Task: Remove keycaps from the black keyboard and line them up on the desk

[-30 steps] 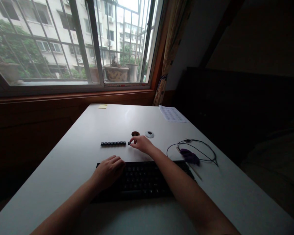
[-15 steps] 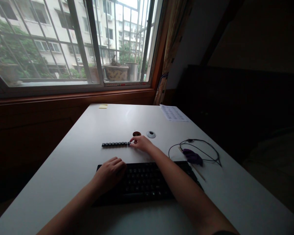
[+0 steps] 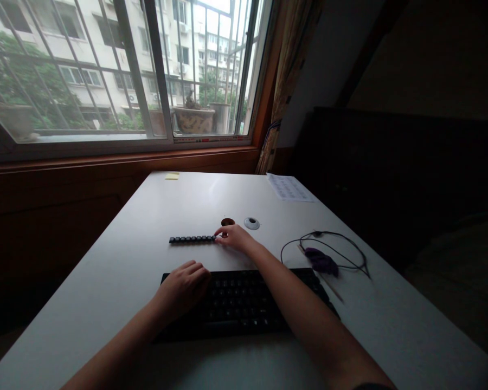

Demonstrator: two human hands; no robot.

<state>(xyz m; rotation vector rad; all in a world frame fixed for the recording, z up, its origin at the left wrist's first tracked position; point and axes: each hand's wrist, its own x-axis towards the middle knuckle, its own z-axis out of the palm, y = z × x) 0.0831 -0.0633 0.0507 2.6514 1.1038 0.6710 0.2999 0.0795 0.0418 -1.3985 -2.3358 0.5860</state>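
Observation:
A black keyboard (image 3: 239, 303) lies across the near part of the white table. My left hand (image 3: 187, 284) rests on its upper left part, fingers bent and close together; the fingertips are partly hidden. Beyond the keyboard, a straight row of dark keycaps (image 3: 192, 239) stands on the tabletop. At the right end of that row, my right hand (image 3: 235, 238) has thumb and forefinger closed on a keycap (image 3: 213, 238). My right forearm passes over the keyboard and hides some keys. Just behind my right hand is a small brown round cup (image 3: 228, 221).
A pale ring-shaped piece with a dark centre (image 3: 251, 223) sits right of the cup. Further right lie a looped black cable (image 3: 366, 265), a dark purple cloth (image 3: 321, 261) and a thin stick (image 3: 333, 290). Printed paper (image 3: 290, 188) and yellow notes (image 3: 172, 176) lie at the far edge.
The view has shifted very slightly. Both hands keep their places, the right one with its fingers still at the row's right end.

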